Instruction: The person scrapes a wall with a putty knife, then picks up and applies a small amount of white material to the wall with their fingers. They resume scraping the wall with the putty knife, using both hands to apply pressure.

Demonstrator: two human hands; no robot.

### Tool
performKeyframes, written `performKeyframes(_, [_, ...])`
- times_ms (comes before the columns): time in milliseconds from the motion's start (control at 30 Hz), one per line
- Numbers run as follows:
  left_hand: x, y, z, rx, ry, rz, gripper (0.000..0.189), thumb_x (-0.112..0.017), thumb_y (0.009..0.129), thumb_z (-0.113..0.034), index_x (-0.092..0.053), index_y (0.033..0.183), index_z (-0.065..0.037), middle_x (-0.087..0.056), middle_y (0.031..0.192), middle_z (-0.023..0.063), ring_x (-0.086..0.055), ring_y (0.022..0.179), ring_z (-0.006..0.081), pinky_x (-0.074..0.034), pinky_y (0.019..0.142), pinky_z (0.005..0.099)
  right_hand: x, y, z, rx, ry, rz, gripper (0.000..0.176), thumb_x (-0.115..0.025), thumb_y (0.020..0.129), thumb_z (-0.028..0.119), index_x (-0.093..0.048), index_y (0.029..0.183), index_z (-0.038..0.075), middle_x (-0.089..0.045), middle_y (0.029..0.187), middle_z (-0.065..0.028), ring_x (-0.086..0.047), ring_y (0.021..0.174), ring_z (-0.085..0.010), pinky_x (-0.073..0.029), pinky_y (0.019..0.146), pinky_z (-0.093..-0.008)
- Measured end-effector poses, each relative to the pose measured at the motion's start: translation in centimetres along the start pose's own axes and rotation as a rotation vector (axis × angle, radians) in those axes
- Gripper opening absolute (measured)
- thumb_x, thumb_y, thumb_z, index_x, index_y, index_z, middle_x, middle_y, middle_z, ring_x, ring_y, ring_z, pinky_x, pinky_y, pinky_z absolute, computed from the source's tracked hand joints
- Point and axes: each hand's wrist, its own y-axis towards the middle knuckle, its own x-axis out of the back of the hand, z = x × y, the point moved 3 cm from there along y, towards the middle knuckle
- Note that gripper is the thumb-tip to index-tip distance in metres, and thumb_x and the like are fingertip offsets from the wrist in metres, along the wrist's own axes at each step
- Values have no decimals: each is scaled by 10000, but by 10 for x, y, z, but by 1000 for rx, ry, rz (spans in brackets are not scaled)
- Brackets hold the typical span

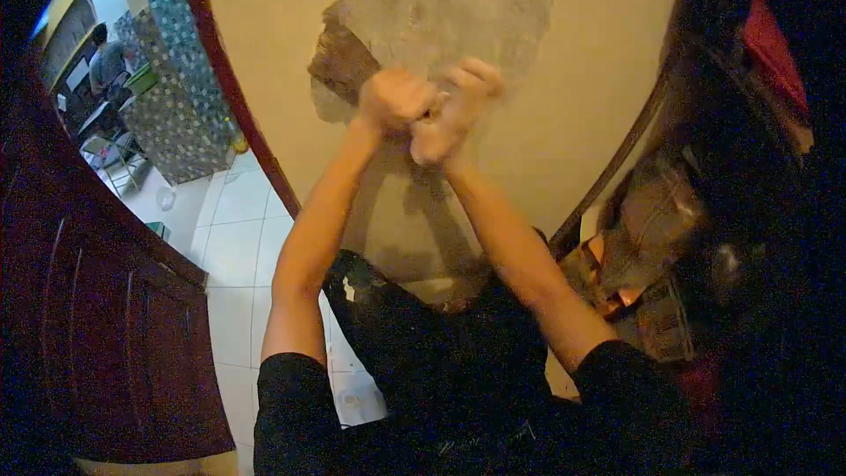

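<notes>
Both my arms stretch forward toward a yellow wall (608,97) that has a large rough grey patch (449,9). A browner bare area (344,57) borders that patch at its lower left. My left hand (395,99) is closed like a fist in front of the patch's lower edge. Close beside it, my right hand (456,113) has curled fingers, smeared by motion. Something small and pale seems to show between the two hands, but its kind cannot be made out. Whether either hand touches the wall cannot be told.
A dark wooden door (115,335) stands at the left. Through the doorway are a tiled floor (233,247), a mosaic-covered counter (181,123), a folding chair (122,163) and a person (107,66). Dim, cluttered items (652,220) fill the right side. A pale container (359,397) sits low near my body.
</notes>
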Motion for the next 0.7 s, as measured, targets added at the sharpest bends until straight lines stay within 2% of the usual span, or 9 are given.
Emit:
performKeyframes(67, [-3,-2,5,2,17,73,271,-693,722,-237,-477,600,-128,-418,525,27,-471,469,202,-384,455,332,-5,-3,1,-13,-15,-33,665,-497,653,651,-510,960,61,-437,1018,-166,-388,999,-308,-269,883,-452])
performKeyframes(167, [0,2,5,32,61,18,238,-685,706,-232,-492,613,-128,-441,541,30,-490,490,200,-384,459,334,36,-1,-6,4,10,-97,672,-507,637,654,-512,963,66,-440,1020,-168,-387,1003,-314,-261,887,-465])
performKeyframes(267, [8,8,0,24,1,-42,217,-679,699,-232,-505,622,-127,-456,546,33,-500,496,202,-386,460,332,29,-7,-5,-13,-2,-116,677,-513,627,656,-513,965,69,-442,1020,-168,-386,1006,-317,-255,890,-473])
performKeyframes(333, [9,-1,7,49,6,17,228,-683,712,-231,-503,620,-126,-453,542,34,-499,493,204,-389,462,330,-6,1,8,14,-16,97,732,-512,585,692,-515,970,70,-444,996,-168,-391,999,-314,-257,884,-463])
performKeyframes(367, [9,-3,14,62,39,69,239,-687,724,-231,-501,617,-124,-451,539,34,-497,489,206,-392,463,327,-1,5,14,12,-17,86,732,-512,585,692,-515,970,70,-444,996,-168,-391,999,-314,-257,884,-463])
performKeyframes(433, [15,2,19,26,72,42,251,-690,725,-226,-492,608,-125,-450,538,35,-492,483,210,-394,462,328,12,16,24,10,73,70,701,-415,722,673,-489,933,9,-391,964,-145,-359,968,-270,-254,883,-412])
performKeyframes(567, [28,8,5,69,53,-36,278,-706,698,-219,-470,585,-124,-448,536,33,-477,458,219,-392,446,334,40,17,34,-30,172,-102,725,-399,729,705,-491,915,11,-385,967,-139,-360,946,-254,-273,861,-399])
performKeyframes(633, [27,11,1,73,30,-61,284,-713,684,-222,-467,583,-123,-446,535,31,-472,452,218,-388,441,332,46,17,34,-34,145,-92,718,-396,735,702,-490,912,12,-385,966,-136,-359,938,-250,-277,855,-395])
performKeyframes(700, [24,16,-7,20,-4,16,296,-719,685,-206,-455,578,-124,-430,532,25,-467,456,210,-381,439,323,49,19,31,-33,126,-79,712,-392,742,699,-490,909,14,-384,965,-134,-359,930,-246,-281,849,-391])
